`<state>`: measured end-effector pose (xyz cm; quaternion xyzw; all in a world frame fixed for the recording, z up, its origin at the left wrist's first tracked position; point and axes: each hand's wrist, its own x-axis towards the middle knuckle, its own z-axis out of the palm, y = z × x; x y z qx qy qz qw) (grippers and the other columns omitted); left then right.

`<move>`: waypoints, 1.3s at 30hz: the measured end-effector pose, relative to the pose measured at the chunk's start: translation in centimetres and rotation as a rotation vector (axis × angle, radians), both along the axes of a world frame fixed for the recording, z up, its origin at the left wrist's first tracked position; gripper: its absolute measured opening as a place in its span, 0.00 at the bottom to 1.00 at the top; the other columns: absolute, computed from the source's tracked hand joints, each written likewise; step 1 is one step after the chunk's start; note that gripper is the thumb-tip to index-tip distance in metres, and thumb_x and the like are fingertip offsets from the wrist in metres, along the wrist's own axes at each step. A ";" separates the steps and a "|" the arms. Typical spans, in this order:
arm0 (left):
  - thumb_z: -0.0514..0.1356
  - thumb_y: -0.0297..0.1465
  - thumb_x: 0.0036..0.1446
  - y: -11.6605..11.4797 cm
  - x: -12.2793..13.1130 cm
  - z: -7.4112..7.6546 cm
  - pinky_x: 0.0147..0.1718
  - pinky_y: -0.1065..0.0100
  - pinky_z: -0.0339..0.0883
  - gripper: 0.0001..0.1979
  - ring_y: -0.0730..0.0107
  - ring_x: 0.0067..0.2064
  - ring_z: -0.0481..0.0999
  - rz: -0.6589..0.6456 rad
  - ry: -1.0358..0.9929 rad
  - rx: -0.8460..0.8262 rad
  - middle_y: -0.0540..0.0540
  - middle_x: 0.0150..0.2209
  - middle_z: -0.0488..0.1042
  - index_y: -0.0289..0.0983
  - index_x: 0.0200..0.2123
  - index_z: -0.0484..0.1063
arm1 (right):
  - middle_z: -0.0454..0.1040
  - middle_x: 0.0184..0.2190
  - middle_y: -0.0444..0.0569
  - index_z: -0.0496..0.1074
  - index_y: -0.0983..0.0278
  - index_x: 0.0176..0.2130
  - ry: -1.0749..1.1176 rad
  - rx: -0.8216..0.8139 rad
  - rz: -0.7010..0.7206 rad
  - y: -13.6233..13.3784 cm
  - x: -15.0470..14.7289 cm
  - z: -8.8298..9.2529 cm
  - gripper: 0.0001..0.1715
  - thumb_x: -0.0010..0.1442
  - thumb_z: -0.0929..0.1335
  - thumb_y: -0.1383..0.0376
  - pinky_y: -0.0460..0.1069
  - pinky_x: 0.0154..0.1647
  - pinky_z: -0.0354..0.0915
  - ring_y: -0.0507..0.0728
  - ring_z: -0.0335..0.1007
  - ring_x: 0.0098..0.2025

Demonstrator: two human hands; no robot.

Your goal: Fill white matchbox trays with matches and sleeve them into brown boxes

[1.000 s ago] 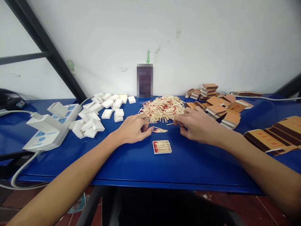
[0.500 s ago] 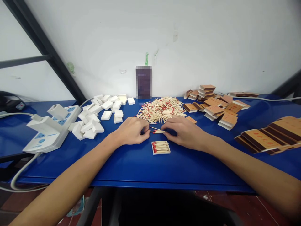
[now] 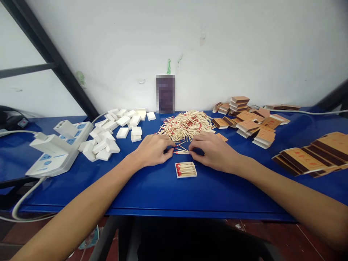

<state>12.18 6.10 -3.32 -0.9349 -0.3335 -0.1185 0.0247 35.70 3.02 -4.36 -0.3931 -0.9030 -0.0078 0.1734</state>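
Observation:
Several red-tipped matches [image 3: 181, 149] fan out on the blue table between my two hands, heads to the left. My right hand [image 3: 213, 152] is closed in a pinch on their plain ends. My left hand [image 3: 153, 150] is beside the red heads, its curled index finger and thumb slightly apart and its fingertips close to the heads. Just in front of both hands lies a small white matchbox tray [image 3: 186, 176] holding a layer of matches, heads to the left. A large loose pile of matches [image 3: 190, 123] lies behind my hands, partly hidden by them.
White matchbox trays [image 3: 110, 125] are heaped at the left, beside a white power strip [image 3: 63, 152] with plugs and cables. Orange-brown matchbox sleeves [image 3: 247, 127] lie at the back right, with a leaning row of sleeves [image 3: 304, 158] nearer. A blurred dark rectangle [image 3: 165, 94] stands against the wall.
My left fingertips have parted slightly. The matches between my hands are more spread out, with one now angled upward. The tray and piles stay as they were.

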 end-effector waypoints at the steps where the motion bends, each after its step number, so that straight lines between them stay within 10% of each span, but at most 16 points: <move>1: 0.55 0.31 0.59 0.0 0.1 -0.1 0.31 0.68 0.62 0.13 0.68 0.32 0.73 -0.004 -0.005 0.004 0.48 0.32 0.77 0.39 0.41 0.78 | 0.73 0.32 0.49 0.73 0.63 0.33 0.003 0.001 0.005 0.1 0.0 -0.1 0.08 0.62 0.64 0.67 0.52 0.38 0.57 0.57 0.65 0.36; 39: 0.53 0.27 0.62 -0.1 0.2 -0.3 0.44 0.62 0.67 0.16 0.63 0.44 0.73 -0.070 -0.054 -0.069 0.44 0.42 0.72 0.39 0.48 0.77 | 0.70 0.30 0.49 0.77 0.62 0.36 0.144 -0.036 0.033 0.1 -0.5 -0.7 0.10 0.65 0.66 0.62 0.51 0.39 0.59 0.57 0.65 0.37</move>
